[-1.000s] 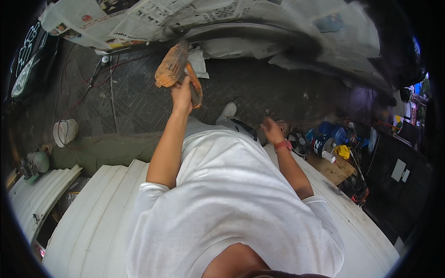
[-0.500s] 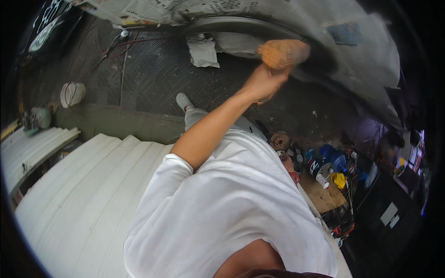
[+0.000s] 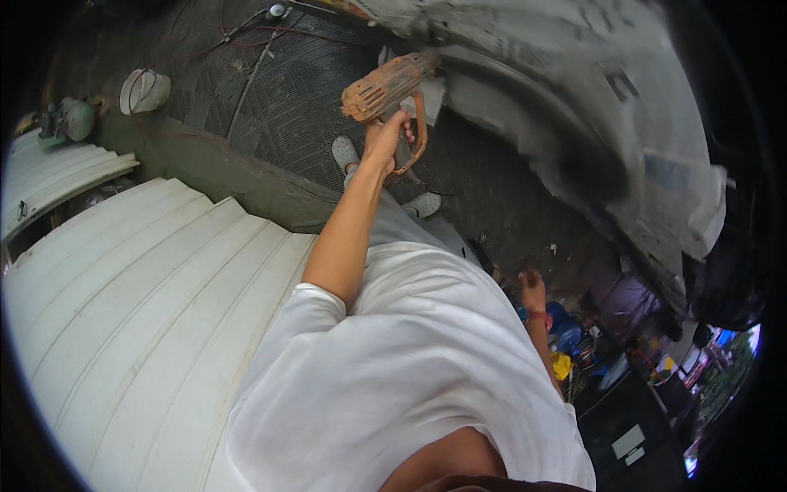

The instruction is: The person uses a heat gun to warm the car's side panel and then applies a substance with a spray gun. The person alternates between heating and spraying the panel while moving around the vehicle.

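My left hand (image 3: 384,146) is closed around the handle of a dusty orange heat gun (image 3: 384,88). The gun's barrel slants up to the right, and its dark nozzle end is near the edge of a large grey curved panel (image 3: 541,86), which looks like a vehicle body with masking paper on it. A looped guard runs down beside the handle, in front of my fingers. Low at my right side hangs my right hand (image 3: 533,287), small in the picture. Its fingers look loosely apart with nothing in them, and a red band circles the wrist.
White ribbed sheeting (image 3: 147,303) lies at my left. Beyond it stand a white bucket (image 3: 146,92) and a green machine (image 3: 78,121). Red hose (image 3: 217,31) trails over the dark textured floor. Blue containers (image 3: 566,328) and a yellow item (image 3: 561,365) crowd my right side.
My left hand has swung left with the heat gun, away from the panel's dark curved recess. My right hand has come into view, and the whole view has shifted.
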